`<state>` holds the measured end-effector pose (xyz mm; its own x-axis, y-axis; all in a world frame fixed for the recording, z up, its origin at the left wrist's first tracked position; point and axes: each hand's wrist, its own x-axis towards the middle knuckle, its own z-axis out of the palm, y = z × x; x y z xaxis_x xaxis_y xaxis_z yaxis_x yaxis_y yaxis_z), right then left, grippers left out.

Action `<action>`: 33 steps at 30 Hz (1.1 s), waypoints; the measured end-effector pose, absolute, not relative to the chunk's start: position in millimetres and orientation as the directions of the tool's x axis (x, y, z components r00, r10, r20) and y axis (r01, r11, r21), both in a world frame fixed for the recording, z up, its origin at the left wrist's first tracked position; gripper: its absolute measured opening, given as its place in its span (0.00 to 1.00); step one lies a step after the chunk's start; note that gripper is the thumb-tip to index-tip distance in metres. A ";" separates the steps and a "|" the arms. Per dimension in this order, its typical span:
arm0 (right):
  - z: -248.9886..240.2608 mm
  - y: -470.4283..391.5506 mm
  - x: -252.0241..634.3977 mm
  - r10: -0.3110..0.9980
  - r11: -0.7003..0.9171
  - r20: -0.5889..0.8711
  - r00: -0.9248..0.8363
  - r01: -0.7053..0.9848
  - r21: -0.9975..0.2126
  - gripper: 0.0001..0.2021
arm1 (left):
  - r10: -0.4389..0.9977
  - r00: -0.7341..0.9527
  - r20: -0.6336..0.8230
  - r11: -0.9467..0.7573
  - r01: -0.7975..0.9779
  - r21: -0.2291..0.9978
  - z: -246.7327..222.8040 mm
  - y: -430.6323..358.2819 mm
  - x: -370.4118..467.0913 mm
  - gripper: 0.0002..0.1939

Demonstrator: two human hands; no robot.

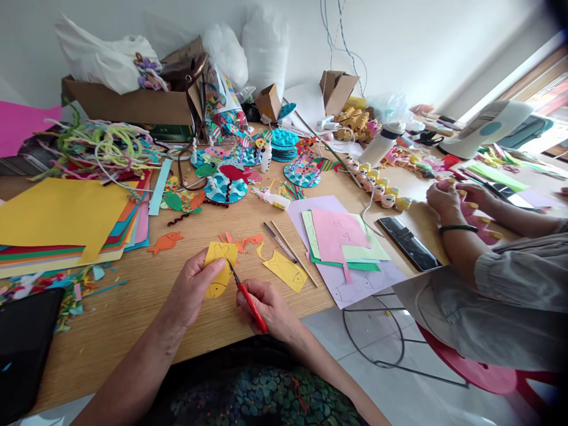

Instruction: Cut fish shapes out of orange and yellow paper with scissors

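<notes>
Between the thumb and fingers of my left hand is a piece of yellow paper with a fish drawn on it in dark lines. My right hand is closed around red-handled scissors, and their blade tips meet the paper's right edge. A second yellow paper piece with a drawn fish lies to the right, near a pen and a thin wooden stick. Orange paper scraps lie just behind my hands. A cut-out orange fish rests on the table to the left.
Coloured paper sheets are stacked at left, beside a dark tablet-like device. Pink, green and purple papers and a phone lie at right. A co-worker's hands hold a pink item. A glue bottle and fish decorations sit behind.
</notes>
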<state>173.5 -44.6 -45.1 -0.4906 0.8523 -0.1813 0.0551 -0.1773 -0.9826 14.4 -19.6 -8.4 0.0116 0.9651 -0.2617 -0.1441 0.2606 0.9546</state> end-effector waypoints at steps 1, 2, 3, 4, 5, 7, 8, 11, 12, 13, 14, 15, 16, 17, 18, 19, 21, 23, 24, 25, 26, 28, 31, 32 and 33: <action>-44.7 -44.5 173.4 0.851 -0.181 -0.182 -0.493 0.050 -0.982 0.20 | 0.968 0.002 -0.253 0.250 -0.141 0.958 -8.7 -19.9 14.2 0.08; -44.3 -44.5 173.2 0.849 -0.187 -0.184 -0.495 0.044 -0.981 0.20 | 0.970 -0.007 -0.244 0.241 -0.135 0.961 -9.1 -20.3 14.0 0.08; -43.8 -44.5 173.1 0.848 -0.193 -0.188 -0.496 0.040 -0.980 0.20 | 0.972 -0.014 -0.236 0.233 -0.126 0.964 -9.5 -20.6 13.7 0.08; -43.3 -44.5 172.9 0.847 -0.198 -0.191 -0.496 0.038 -0.979 0.20 | 0.973 -0.017 -0.231 0.228 -0.116 0.967 -9.9 -20.9 13.5 0.09; -42.8 -44.6 172.8 0.846 -0.202 -0.194 -0.497 0.038 -0.979 0.20 | 0.974 -0.019 -0.227 0.224 -0.106 0.969 -10.3 -21.1 13.3 0.09; -41.8 -44.8 172.4 0.839 -0.213 -0.205 -0.504 0.042 -0.976 0.19 | 0.976 -0.026 -0.218 0.215 -0.091 0.972 -10.8 -21.3 13.2 0.09; -41.3 -44.9 172.2 0.833 -0.222 -0.212 -0.510 0.043 -0.974 0.19 | 0.977 -0.033 -0.213 0.209 -0.087 0.974 -11.0 -21.3 13.3 0.09; -40.2 -45.4 171.5 0.822 -0.248 -0.228 -0.522 0.033 -0.968 0.18 | 0.980 -0.046 -0.196 0.192 -0.079 0.978 -11.4 -21.1 14.0 0.08; -40.0 -45.6 171.2 0.823 -0.248 -0.226 -0.521 0.028 -0.968 0.18 | 0.981 -0.045 -0.191 0.187 -0.075 0.979 -11.5 -21.2 14.3 0.08; -39.8 -45.8 171.1 0.825 -0.245 -0.222 -0.520 0.024 -0.969 0.18 | 0.982 -0.042 -0.187 0.183 -0.072 0.980 -11.5 -21.4 14.6 0.08; -39.8 -45.9 171.0 0.828 -0.242 -0.217 -0.517 0.020 -0.970 0.18 | 0.982 -0.038 -0.184 0.181 -0.070 0.981 -11.4 -21.7 14.9 0.08; -39.8 -46.1 171.0 0.829 -0.239 -0.212 -0.517 0.016 -0.971 0.18 | 0.983 -0.034 -0.182 0.179 -0.071 0.981 -11.2 -22.0 15.1 0.08; -39.9 -46.2 171.1 0.830 -0.236 -0.207 -0.517 0.011 -0.972 0.18 | 0.982 -0.030 -0.184 0.181 -0.075 0.981 -10.9 -22.3 15.2 0.08; -39.9 -46.3 171.2 0.831 -0.232 -0.201 -0.518 0.005 -0.973 0.19 | 0.982 -0.026 -0.189 0.187 -0.082 0.979 -10.6 -22.6 15.3 0.08; -39.9 -46.5 171.4 0.832 -0.228 -0.194 -0.520 0.000 -0.974 0.19 | 0.981 -0.022 -0.194 0.192 -0.089 0.977 -10.4 -22.9 15.4 0.08; -39.9 -46.6 171.6 0.832 -0.224 -0.190 -0.521 -0.002 -0.975 0.19 | 0.980 -0.018 -0.199 0.196 -0.096 0.976 -10.1 -23.0 15.5 0.08; -39.7 -46.7 172.0 0.833 -0.226 -0.194 -0.518 0.002 -0.974 0.19 | 0.980 -0.010 -0.201 0.199 -0.101 0.975 -10.1 -22.9 15.6 0.08; -39.7 -46.7 172.4 0.831 -0.243 -0.212 -0.514 0.008 -0.970 0.18 | 0.981 0.001 -0.194 0.193 -0.096 0.976 -10.5 -22.6 15.8 0.07; -39.8 -46.7 172.5 0.829 -0.250 -0.220 -0.515 0.011 -0.968 0.18 | 0.982 0.007 -0.190 0.190 -0.094 0.977 -10.8 -22.5 15.9 0.07; -40.0 -46.5 172.6 0.827 -0.251 -0.221 -0.516 0.013 -0.968 0.17 | 0.983 0.011 -0.186 0.186 -0.091 0.978 -11.1 -22.3 15.9 0.07; -40.2 -46.4 172.8 0.827 -0.247 -0.219 -0.518 0.015 -0.969 0.17 | 0.983 0.014 -0.183 0.183 -0.089 0.979 -11.4 -22.2 15.9 0.07; -40.9 -45.9 173.0 0.831 -0.226 -0.207 -0.517 0.026 -0.974 0.17 | 0.983 0.014 -0.183 0.183 -0.086 0.979 -11.8 -22.1 15.9 0.07; -42.0 -45.4 173.4 0.849 -0.192 -0.186 -0.495 0.039 -0.981 0.18 | 0.982 0.018 -0.189 0.190 -0.082 0.978 -12.3 -21.8 15.8 0.08; -42.4 -45.2 173.5 0.854 -0.182 -0.178 -0.489 0.040 -0.982 0.19 | 0.981 0.020 -0.191 0.192 -0.081 0.978 -12.6 -21.6 15.8 0.08; -42.7 -45.0 173.6 0.859 -0.171 -0.169 -0.483 0.040 -0.984 0.19 | 0.981 0.023 -0.191 0.192 -0.081 0.978 -12.9 -21.3 15.7 0.08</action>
<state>173.6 -45.0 -42.7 -0.4835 0.8588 -0.1693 0.0402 -0.1714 -0.9844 15.7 -21.3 -12.9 0.0234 0.9813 -0.1910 -0.0808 0.1923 0.9780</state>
